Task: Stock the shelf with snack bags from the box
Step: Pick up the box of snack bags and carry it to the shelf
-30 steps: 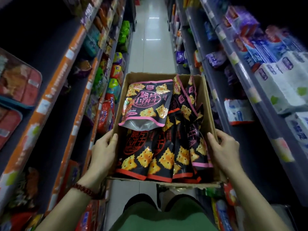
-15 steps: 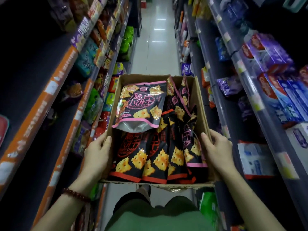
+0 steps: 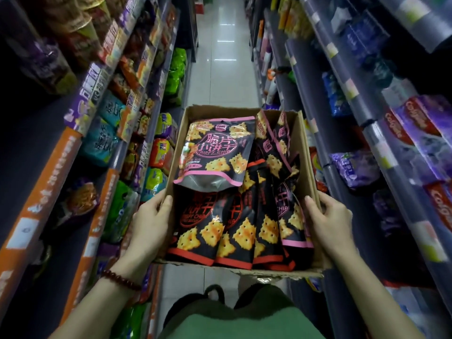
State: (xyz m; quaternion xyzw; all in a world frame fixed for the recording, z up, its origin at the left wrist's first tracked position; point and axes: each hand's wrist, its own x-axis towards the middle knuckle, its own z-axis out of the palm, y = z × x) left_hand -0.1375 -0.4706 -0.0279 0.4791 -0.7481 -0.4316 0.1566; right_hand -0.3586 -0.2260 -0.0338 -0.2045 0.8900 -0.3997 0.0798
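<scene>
Flanking the box [image 3: 307, 152] — stocked shelves [image 3: 127, 111] left, toothpaste [image 3: 415, 133] right.

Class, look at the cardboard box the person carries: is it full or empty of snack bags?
Nearly full. The cardboard box holds black snack bags packed across it, with one pink-edged bag lying flat on top.

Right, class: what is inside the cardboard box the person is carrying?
The cardboard box holds black crispy chip snack bags standing in a row, with one pink-trimmed bag lying flat on top. The box floor and any bags beneath are covered.
</scene>
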